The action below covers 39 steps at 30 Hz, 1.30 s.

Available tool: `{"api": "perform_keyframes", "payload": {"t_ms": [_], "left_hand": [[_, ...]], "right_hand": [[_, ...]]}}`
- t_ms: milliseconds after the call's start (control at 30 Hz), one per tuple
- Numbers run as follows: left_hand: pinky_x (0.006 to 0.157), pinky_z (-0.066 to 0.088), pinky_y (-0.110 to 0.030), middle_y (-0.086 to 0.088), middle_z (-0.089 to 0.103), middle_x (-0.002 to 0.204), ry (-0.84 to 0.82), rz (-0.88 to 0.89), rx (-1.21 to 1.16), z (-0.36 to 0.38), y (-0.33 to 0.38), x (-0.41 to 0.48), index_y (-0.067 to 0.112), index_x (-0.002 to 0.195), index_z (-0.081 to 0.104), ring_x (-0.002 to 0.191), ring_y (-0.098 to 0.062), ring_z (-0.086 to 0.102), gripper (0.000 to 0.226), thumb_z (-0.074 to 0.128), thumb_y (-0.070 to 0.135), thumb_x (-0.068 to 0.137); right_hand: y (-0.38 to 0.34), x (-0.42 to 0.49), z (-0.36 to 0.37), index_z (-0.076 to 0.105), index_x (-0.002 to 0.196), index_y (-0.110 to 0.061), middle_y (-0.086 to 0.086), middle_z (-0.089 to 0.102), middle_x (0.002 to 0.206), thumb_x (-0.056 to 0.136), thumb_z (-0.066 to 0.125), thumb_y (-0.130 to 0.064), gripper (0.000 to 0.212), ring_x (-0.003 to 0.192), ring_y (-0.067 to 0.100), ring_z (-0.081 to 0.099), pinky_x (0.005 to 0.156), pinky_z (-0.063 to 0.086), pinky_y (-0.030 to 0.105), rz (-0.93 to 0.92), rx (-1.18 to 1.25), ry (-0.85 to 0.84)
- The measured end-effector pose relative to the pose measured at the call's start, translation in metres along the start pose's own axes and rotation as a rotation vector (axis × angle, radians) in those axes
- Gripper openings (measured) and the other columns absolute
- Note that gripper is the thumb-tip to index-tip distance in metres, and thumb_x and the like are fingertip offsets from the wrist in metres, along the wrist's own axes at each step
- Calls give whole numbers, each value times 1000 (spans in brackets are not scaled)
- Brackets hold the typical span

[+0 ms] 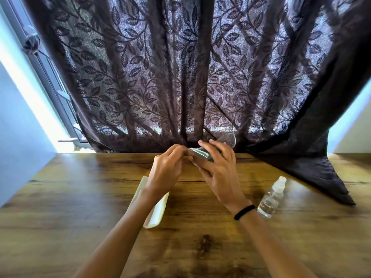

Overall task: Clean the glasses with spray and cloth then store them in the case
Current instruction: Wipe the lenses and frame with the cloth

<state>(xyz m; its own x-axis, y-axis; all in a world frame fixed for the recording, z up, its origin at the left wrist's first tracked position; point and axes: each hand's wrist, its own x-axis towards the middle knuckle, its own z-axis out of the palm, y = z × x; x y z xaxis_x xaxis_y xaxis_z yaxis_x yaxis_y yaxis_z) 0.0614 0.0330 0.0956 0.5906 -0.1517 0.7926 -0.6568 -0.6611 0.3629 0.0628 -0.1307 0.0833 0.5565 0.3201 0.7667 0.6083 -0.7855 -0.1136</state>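
Both hands hold the glasses [227, 140] above the tabletop [80, 197]: left hand [166, 169] pinching the cloth [201, 155], right hand [219, 169] with fingers [218, 147] curled round cloth and lens. Uneven pressure might twist the frame or drop it.

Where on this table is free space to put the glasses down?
Free: bare table left of the case, and the near middle between case and spray bottle. Crowded: far right, where the curtain lies on the table beside the bottle, and under the left hand and right hand holding the glasses.
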Motion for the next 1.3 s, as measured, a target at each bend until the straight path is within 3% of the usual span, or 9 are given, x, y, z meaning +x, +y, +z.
{"api": "perform_keyframes", "payload": {"t_ms": [133,267,333,467,633,767,900,1067,1300], "left_hand": [[60,42,-10,-3,65,83,6,-11,3,-4,-5,1,2,84,63,71,-5,55,18,52,-11,77],[54,53,-35,-6,66,86,-62,-2,57,-3,-6,-3,0,89,64,64,-22,63,17,60,-13,78],[48,52,-38,-8,66,86,-86,7,73,-2,-5,-5,-1,90,64,61,-26,63,17,60,-13,79],[41,48,-34,-6,64,83,-91,30,83,-4,-5,-5,0,88,62,53,-23,58,15,61,-12,78],[41,49,-35,-6,64,83,-94,45,90,-7,-10,-6,3,89,59,53,-22,58,18,62,-12,78],[41,49,-34,-5,63,84,-97,55,93,-8,-7,-6,7,91,56,52,-23,57,26,60,-14,77],[42,48,-32,-6,64,83,-91,84,67,-7,2,-3,4,89,58,53,-21,57,21,55,-12,77],[49,51,-35,-6,65,83,-55,56,30,-6,3,-3,-1,87,62,61,-21,61,18,52,-13,77],[58,45,-7,9,57,83,20,10,-70,-3,3,-2,1,80,60,71,1,54,8,53,-3,81]], "right_hand": [[8,-6,-5,70,102,-27,3,65,113,76,72,-17,28,114,20,43,99,37,46,-30,-71,11],[14,-10,-11,72,97,-20,4,67,107,73,74,-8,27,110,22,45,95,42,46,10,-72,18],[13,-10,-13,72,97,-16,4,67,106,75,72,-6,24,109,24,49,93,44,40,56,-13,13],[14,-7,-19,70,102,-10,5,66,101,81,65,-4,22,98,16,57,87,40,9,295,365,95],[25,-4,-27,64,107,-7,6,66,101,84,63,-6,23,90,2,61,78,49,12,681,611,417],[30,-3,-28,67,102,-7,-1,63,93,85,64,-10,18,85,-4,60,75,44,7,619,436,495],[30,-1,-21,68,98,-3,6,68,95,82,67,-10,18,89,19,61,80,50,29,496,286,372],[29,-5,-13,70,99,-4,7,66,95,81,67,-7,19,88,21,56,78,43,19,332,159,255],[25,-12,-10,67,109,-6,4,70,103,82,65,-3,26,93,22,56,83,43,19,213,72,205]]}}
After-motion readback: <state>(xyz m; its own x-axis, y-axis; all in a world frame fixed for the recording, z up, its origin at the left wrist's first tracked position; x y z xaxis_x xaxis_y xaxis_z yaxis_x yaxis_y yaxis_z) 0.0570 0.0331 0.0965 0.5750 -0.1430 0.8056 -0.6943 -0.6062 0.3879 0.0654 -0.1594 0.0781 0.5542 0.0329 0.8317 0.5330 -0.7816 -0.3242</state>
